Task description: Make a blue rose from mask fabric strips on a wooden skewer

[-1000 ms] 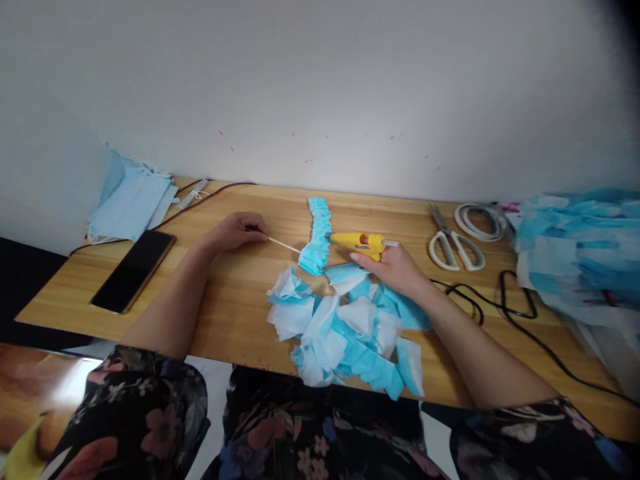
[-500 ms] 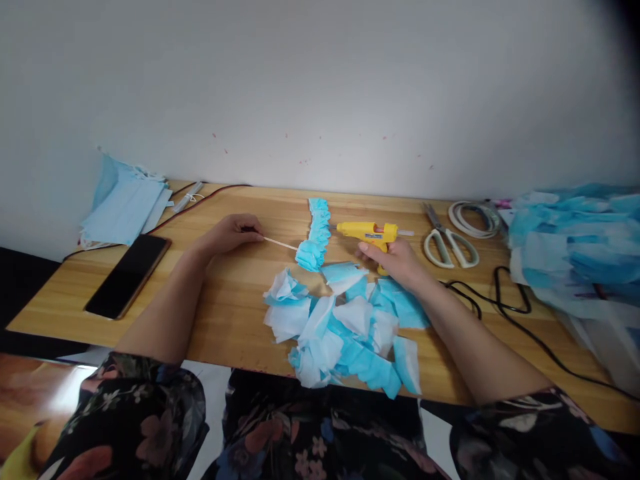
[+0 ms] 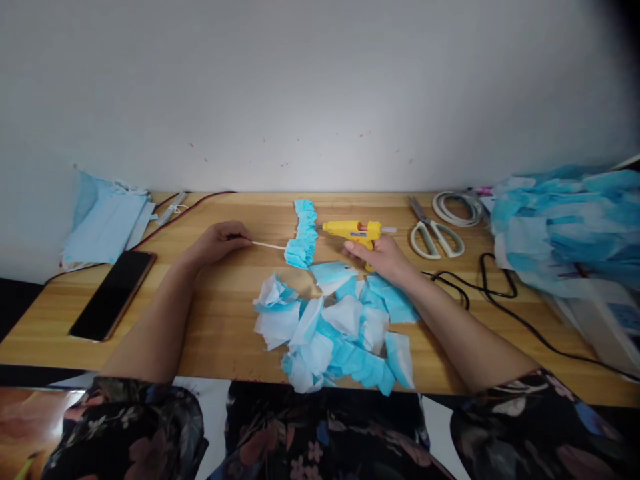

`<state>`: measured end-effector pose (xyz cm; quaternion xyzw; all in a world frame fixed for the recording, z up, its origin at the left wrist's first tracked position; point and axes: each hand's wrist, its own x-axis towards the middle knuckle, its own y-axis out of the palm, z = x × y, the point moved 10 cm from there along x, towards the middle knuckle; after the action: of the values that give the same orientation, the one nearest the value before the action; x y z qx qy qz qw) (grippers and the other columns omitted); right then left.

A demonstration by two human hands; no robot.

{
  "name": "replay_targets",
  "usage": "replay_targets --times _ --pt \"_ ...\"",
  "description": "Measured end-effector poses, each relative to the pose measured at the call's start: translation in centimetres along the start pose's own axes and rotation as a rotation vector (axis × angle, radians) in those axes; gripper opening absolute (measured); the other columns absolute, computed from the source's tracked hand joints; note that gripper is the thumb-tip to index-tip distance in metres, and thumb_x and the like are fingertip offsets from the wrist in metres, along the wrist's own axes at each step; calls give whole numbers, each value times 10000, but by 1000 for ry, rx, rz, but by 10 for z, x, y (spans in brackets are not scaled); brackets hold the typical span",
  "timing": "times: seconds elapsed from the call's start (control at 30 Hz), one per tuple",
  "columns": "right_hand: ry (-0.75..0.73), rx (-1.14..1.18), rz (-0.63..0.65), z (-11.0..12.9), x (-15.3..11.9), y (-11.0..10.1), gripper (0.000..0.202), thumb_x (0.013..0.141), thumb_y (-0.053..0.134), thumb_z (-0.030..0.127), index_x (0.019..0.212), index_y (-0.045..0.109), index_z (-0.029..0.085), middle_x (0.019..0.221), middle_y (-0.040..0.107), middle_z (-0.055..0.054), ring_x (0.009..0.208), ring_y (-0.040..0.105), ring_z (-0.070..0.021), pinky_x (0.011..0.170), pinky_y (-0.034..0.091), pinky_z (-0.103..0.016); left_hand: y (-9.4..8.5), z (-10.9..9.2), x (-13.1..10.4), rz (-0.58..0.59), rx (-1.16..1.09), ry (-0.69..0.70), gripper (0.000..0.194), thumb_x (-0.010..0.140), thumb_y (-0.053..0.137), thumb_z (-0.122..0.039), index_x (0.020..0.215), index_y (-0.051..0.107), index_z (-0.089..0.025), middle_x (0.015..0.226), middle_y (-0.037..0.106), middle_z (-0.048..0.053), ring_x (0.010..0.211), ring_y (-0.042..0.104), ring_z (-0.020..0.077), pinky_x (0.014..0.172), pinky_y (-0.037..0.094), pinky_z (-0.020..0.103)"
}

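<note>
My left hand point(image 3: 223, 241) pinches the end of a thin pale stick point(image 3: 269, 245). The stick's other end meets the lower end of a ruffled blue strip point(image 3: 306, 230) that looks like pleated mask fabric. Closed around the handle of a yellow glue gun point(image 3: 353, 230) is my right hand point(image 3: 383, 257). The gun's nozzle points left and is close to the strip's right edge; whether it touches I cannot tell. Just below lies a loose pile of blue and white fabric pieces point(image 3: 325, 340).
Light-blue face masks point(image 3: 103, 223) and a phone point(image 3: 113, 297) lie on the left. White-handled scissors point(image 3: 435, 233), a coiled white cable point(image 3: 457, 209) and a black cord point(image 3: 505, 307) are on the right. A heap of blue fabric point(image 3: 565, 227) stands at the far right.
The whole scene has shifted slightly left as the camera turned. Both hands keep their holds, and the stick, strip and glue gun look almost unmoved relative to one another.
</note>
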<state>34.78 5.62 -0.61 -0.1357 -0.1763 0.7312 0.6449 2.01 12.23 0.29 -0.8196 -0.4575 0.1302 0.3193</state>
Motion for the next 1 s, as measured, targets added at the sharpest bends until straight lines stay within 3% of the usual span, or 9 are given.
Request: replay_targets --times 0.3,0.73,1.0 --pt "-11 5 -7 5 -1 0 518 808 669 698 825 728 183 782 718 -52 688 608 -183 645 490 -308 -5 1 2 -44 66 -32 292 861 661 -464 792 689 -181 803 683 31 789 599 185 767 485 310" --pt "-47 47 -2 5 0 1 503 803 693 691 868 752 195 818 759 -51 729 669 -195 677 536 -307 -6 3 0 -65 67 -97 299 824 704 -479 842 693 -181 823 680 28 768 598 172 702 470 279" --pt "-77 53 31 9 1 3 433 855 670 625 909 753 203 825 747 -44 767 682 -192 740 547 -317 -4 -1 1 -37 17 -17 249 850 721 -427 818 704 -180 825 669 35 806 599 192 756 483 321"
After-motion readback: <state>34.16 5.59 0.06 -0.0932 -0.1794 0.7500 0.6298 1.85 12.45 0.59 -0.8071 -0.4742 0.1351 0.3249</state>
